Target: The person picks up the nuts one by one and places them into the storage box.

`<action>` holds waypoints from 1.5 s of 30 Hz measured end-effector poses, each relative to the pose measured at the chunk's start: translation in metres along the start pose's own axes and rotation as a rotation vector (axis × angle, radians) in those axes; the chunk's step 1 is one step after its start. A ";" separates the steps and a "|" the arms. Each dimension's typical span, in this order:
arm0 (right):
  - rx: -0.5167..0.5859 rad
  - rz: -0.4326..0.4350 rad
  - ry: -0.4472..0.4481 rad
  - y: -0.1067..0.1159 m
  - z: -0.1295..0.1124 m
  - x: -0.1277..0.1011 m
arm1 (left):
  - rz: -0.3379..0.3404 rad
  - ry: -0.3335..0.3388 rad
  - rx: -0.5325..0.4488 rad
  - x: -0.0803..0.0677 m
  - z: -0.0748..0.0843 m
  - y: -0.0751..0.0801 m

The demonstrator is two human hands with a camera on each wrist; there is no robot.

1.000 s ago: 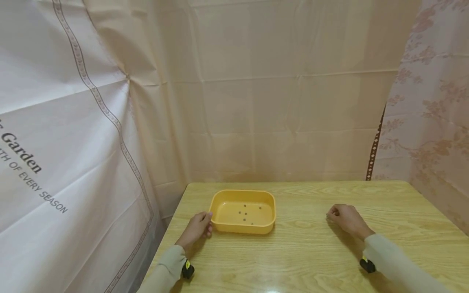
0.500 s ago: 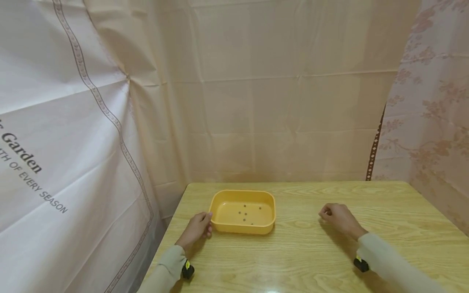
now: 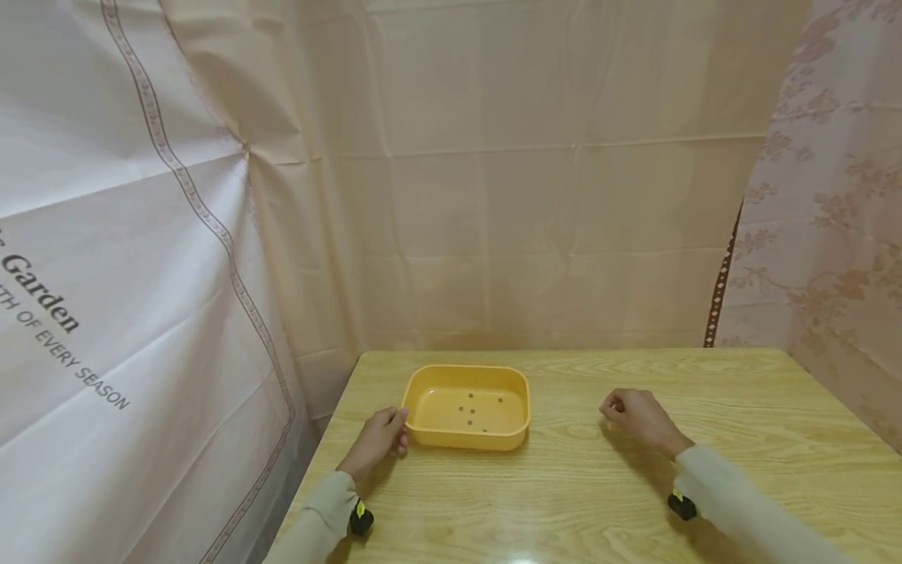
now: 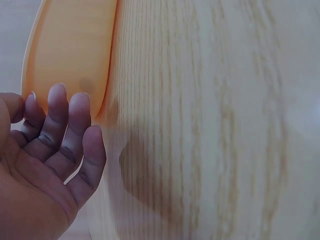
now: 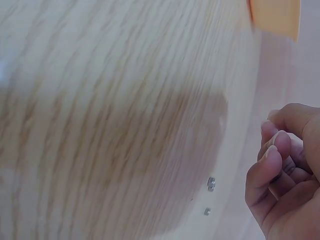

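Change: the right hand (image 3: pixel 637 417) has slid left across the worktop (image 3: pixel 740 392) toward the tray (image 3: pixel 517 439) over the last second — from nearer the worktop's right half to about its middle, well apart from the tray yet. Judged from the curled pose, it is carrying something small toward the tray; nothing visible between the fingers (image 5: pixel 270 155), so whether they pinch anything cannot be told. The left hand (image 3: pixel 377 440) has not moved — it rests at the tray's left wall, fingers (image 4: pixel 70 120) relaxed and near straight, tips against the rim, steadying rather than gripping.

Counts, largest first:
- worktop: one, light wood grain.
- tray: one, orange plastic, rectangular with rounded corners, near the worktop's far-left corner.
- hands: two, each with a pale sleeve and a dark wrist unit.
- small dark bits inside the tray (image 3: pixel 470 410): about six, too small to identify.
- small metal bits loose on the worktop (image 5: pixel 211 183): two in the right wrist view, just beside the right hand — possibly nuts.
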State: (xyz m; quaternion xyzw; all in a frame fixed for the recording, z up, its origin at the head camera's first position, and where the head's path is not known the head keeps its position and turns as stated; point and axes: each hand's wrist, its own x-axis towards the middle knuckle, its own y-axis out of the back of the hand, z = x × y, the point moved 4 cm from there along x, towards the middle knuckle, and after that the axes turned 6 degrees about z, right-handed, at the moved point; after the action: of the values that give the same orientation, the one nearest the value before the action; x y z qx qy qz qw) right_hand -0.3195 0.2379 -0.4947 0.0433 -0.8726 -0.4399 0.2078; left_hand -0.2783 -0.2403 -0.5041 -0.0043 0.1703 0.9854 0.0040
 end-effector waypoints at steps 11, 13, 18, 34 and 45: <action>0.008 0.001 0.045 -0.005 -0.020 0.006 | 0.006 0.001 0.015 0.000 0.001 0.000; 0.013 0.002 0.051 -0.006 -0.024 0.007 | 0.005 0.000 0.017 0.000 0.000 0.001; 0.022 0.005 0.066 -0.009 -0.029 0.010 | -0.001 -0.001 0.028 0.001 -0.002 0.001; 0.063 -0.021 0.069 -0.025 -0.049 0.018 | 0.017 0.012 0.009 0.001 0.001 0.000; 0.084 -0.031 0.083 -0.037 -0.062 0.021 | 0.004 0.002 0.017 0.003 -0.003 0.001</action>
State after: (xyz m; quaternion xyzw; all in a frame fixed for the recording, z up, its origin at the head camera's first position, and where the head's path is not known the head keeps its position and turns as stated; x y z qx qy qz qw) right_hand -0.3175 0.1639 -0.4845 0.0836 -0.8801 -0.4040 0.2352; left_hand -0.2810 -0.2418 -0.5063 -0.0050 0.1787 0.9839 0.0020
